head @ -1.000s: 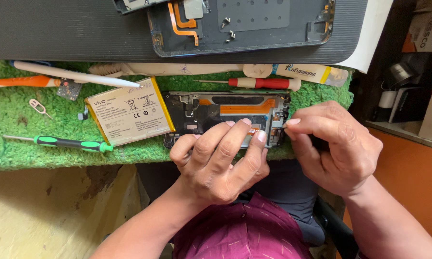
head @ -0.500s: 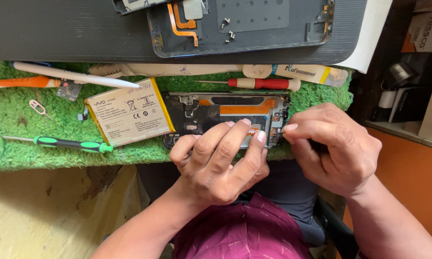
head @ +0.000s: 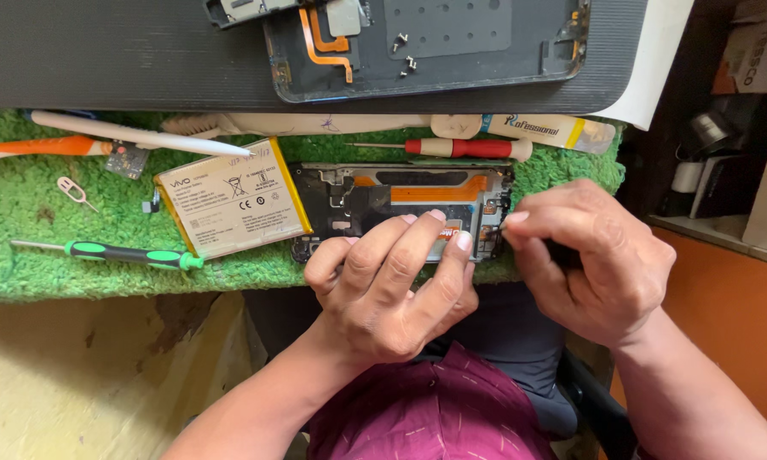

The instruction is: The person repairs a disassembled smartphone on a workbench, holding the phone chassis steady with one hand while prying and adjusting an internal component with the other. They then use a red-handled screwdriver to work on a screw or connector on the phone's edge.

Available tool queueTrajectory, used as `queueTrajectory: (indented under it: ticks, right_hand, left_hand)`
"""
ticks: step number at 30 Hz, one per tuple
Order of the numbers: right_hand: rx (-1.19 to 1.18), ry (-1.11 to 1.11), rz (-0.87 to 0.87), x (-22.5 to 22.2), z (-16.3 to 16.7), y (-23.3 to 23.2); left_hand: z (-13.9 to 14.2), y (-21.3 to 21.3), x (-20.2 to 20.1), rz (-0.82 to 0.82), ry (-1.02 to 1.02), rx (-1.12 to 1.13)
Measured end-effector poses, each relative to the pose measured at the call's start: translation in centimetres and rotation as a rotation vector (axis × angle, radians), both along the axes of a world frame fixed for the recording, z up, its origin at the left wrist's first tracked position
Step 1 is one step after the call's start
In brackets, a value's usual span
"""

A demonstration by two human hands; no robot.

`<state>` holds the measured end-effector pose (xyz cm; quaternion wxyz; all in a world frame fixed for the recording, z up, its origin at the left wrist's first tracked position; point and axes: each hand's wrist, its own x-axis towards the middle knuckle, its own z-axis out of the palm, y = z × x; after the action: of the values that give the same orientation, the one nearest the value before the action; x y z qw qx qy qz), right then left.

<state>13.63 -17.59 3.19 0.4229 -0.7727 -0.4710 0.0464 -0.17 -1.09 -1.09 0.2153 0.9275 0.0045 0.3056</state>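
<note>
An opened phone (head: 400, 196) lies on a green grass-like mat (head: 77, 255), its dark circuit board and orange flex cable showing. My left hand (head: 392, 281) rests on the phone's near edge, fingers pressing it down. My right hand (head: 588, 264) is closed around a thin dark tool whose tip touches the phone's right end. A pale battery (head: 234, 200) with a yellow edge lies just left of the phone, tilted.
A green-handled screwdriver (head: 128, 253), a red-handled screwdriver (head: 464, 148), a white stick (head: 136, 135), an orange-handled tool (head: 38, 146) and a small pin (head: 75, 191) lie on the mat. Behind, a dark back cover (head: 452, 51) with loose screws sits on a black mat. Shelf clutter stands at right.
</note>
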Motion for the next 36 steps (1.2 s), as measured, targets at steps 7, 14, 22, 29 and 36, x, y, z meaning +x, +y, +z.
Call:
queueTrajectory:
  ticks: [7,14,22,29,36]
  right_hand:
    - [0.126,0.089,-0.135,-0.6,-0.9,-0.5]
    - [0.082,0.028,-0.131,-0.5,-0.4,-0.2]
    - [0.049,0.004,-0.106,-0.4,0.0,0.0]
    - [0.037,-0.044,-0.077,-0.3,-0.1,0.2]
    - [-0.009,-0.152,-0.119,-0.6,0.0,0.3]
  left_hand:
    - [0.4,0.0,-0.1,-0.013,0.032,-0.009]
    - [1.6,0.3,-0.5,-0.045,0.076,-0.141]
    - [3.1,0.9,0.0,-0.063,0.028,-0.178]
    - [4.5,4.1,2.3,0.141,0.129,0.042]
    - [5.2,5.3,3.4,0.127,0.203,0.13]
